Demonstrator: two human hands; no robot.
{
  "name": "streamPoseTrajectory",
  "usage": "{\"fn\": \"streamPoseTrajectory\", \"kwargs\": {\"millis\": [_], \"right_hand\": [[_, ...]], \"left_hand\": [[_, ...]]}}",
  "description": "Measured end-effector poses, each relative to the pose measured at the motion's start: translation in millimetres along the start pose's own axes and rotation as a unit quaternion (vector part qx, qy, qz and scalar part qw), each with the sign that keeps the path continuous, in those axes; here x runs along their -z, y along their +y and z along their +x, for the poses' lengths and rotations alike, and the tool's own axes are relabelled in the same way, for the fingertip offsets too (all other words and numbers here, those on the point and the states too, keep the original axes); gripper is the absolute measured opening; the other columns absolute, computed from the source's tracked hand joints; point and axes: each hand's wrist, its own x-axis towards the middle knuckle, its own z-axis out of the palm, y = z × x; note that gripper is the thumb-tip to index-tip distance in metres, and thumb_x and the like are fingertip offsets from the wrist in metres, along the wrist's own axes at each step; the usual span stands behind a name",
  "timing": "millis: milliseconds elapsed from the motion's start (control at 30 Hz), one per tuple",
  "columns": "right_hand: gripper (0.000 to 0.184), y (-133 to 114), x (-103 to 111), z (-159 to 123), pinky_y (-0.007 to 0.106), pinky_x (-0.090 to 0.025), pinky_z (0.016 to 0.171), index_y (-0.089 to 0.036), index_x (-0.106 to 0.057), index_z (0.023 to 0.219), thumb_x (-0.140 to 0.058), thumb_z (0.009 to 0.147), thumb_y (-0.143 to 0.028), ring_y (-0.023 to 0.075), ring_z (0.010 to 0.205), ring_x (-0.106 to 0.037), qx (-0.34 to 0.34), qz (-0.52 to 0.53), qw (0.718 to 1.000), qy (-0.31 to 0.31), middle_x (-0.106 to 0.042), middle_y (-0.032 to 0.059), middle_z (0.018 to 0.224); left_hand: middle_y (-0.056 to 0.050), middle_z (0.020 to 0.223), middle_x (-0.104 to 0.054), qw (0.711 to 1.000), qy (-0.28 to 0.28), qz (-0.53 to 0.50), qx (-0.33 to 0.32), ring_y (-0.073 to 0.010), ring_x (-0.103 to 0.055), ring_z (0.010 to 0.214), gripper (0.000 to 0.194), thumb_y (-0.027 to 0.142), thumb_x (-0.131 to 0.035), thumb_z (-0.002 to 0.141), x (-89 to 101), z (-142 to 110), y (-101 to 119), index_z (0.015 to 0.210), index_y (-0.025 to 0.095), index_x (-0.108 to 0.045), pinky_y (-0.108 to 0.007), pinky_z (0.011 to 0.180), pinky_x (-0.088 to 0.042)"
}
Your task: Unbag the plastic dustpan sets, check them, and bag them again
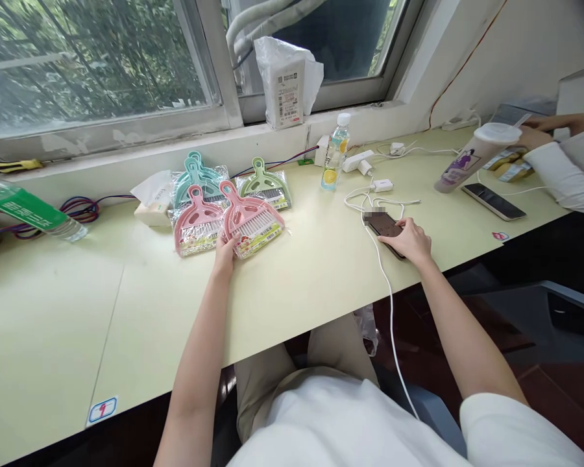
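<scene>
My left hand (225, 254) grips the lower left edge of a pink dustpan-and-brush set (251, 220) in clear wrapping, its fingers partly hidden. Beside that set lies a second pink set (198, 224), with a teal set (197, 178) behind it and a green set (263, 183) to the right. My right hand (411, 241) is closed around the near end of a dark smartphone (385, 225) at the desk's right part. A white charging cable (382, 269) runs past the phone and down over the desk edge.
Behind stand a drink bottle (335, 152), a white power strip (358, 161) and a tissue pack (154, 206). A green-labelled bottle (36, 211) is at left. On the right are a lidded cup (477, 155), another phone (494, 202) and another person's sleeve (564, 170).
</scene>
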Motion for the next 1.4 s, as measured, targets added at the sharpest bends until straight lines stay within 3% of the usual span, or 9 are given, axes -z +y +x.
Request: {"fn": "streamPoseTrajectory", "kwargs": {"millis": [300,400,500,667,767,1000,1100,1200,1400], "right_hand": [[0.084,-12.6,6.1,0.4,0.061,-0.034,0.101,-0.021,-0.036,0.141,-0.069,0.070,-0.053,0.0418,0.131,-0.040,0.045,-0.006,0.999,-0.026,-0.039,0.0208,0.145],[0.079,-50.5,15.9,3.4,0.059,-0.034,0.104,-0.021,-0.033,0.145,-0.065,0.077,-0.047,0.0402,0.138,-0.032,0.087,0.054,0.994,0.050,-0.026,0.0193,0.153],[0.055,-106.4,19.9,-4.9,0.050,-0.040,0.103,-0.022,-0.040,0.141,-0.046,0.087,-0.033,0.0316,0.131,-0.042,0.135,0.193,0.959,0.159,-0.040,0.0160,0.143],[0.033,-187.1,-2.0,-66.8,0.036,-0.051,0.085,-0.020,-0.057,0.105,-0.031,0.086,-0.025,0.0212,0.094,-0.063,0.057,0.505,0.819,0.266,-0.060,0.0103,0.108],[0.015,-212.8,-12.1,-81.8,0.026,-0.048,0.063,-0.020,-0.055,0.079,-0.040,0.077,-0.020,0.0128,0.062,-0.058,0.002,0.632,0.754,0.176,-0.061,0.0029,0.082],[0.023,-220.5,46.2,39.1,0.015,-0.034,0.049,-0.018,-0.051,0.078,-0.039,0.070,0.000,0.0032,0.048,-0.045,-0.134,0.833,0.536,0.026,-0.055,-0.0067,0.069],[0.027,-215.7,66.4,38.6,0.015,-0.035,0.051,-0.019,-0.048,0.083,-0.034,0.073,0.002,0.0028,0.049,-0.042,-0.158,0.859,0.469,0.127,-0.051,-0.0068,0.071],[0.018,-212.1,58.4,-30.7,0.017,-0.032,0.048,-0.019,-0.047,0.077,-0.039,0.076,-0.003,0.0039,0.048,-0.037,-0.078,0.840,0.489,0.222,-0.043,-0.0069,0.067],[0.021,-161.1,-7.4,-201.1,0.023,-0.041,0.050,-0.019,-0.056,0.073,-0.046,0.084,-0.005,0.0101,0.054,-0.052,0.301,0.562,0.696,0.331,-0.053,-0.0027,0.062]], "left_hand": [[-0.005,0.100,-0.069,1.000,-0.002,0.002,0.021,-0.0197,-0.067,0.091,0.049,0.036,-0.080,0.064,2.3,3.0,-2.0,0.106,0.021,-0.062,-0.033,0.082,-0.055],[-0.004,0.099,-0.069,0.999,-0.001,0.003,0.032,-0.0190,-0.067,0.089,0.050,0.035,-0.079,0.063,2.2,3.3,-1.0,0.107,0.021,-0.061,-0.033,0.080,-0.055],[-0.004,0.095,-0.069,1.000,-0.001,0.007,0.029,-0.0192,-0.067,0.086,0.049,0.036,-0.079,0.063,1.9,2.9,-0.2,0.105,0.021,-0.060,-0.033,0.078,-0.055],[-0.004,0.093,-0.070,0.999,0.008,0.007,0.031,-0.0193,-0.067,0.084,0.048,0.038,-0.079,0.061,1.9,1.0,0.1,0.101,0.020,-0.059,-0.034,0.078,-0.056],[-0.004,0.092,-0.070,0.999,0.012,0.011,0.043,-0.0191,-0.067,0.083,0.047,0.038,-0.079,0.062,1.3,0.7,0.8,0.100,0.019,-0.059,-0.034,0.078,-0.055],[-0.004,0.092,-0.068,0.998,0.009,0.004,0.063,-0.0194,-0.067,0.082,0.045,0.035,-0.078,0.064,-3.3,1.1,3.4,0.102,0.020,-0.060,-0.034,0.077,-0.054],[-0.004,0.092,-0.069,0.998,0.007,-0.015,0.061,-0.0204,-0.067,0.084,0.047,0.034,-0.078,0.062,-3.3,1.9,3.3,0.104,0.020,-0.060,-0.034,0.078,-0.054],[-0.005,0.094,-0.069,0.999,0.004,-0.008,0.052,-0.0207,-0.067,0.088,0.045,0.035,-0.078,0.064,-1.5,2.8,2.3,0.102,0.020,-0.061,-0.034,0.081,-0.053],[-0.006,0.095,-0.069,0.998,0.010,0.036,0.044,-0.0216,-0.066,0.090,0.043,0.039,-0.076,0.066,0.6,3.4,1.4,0.102,0.020,-0.061,-0.035,0.081,-0.052]]}}
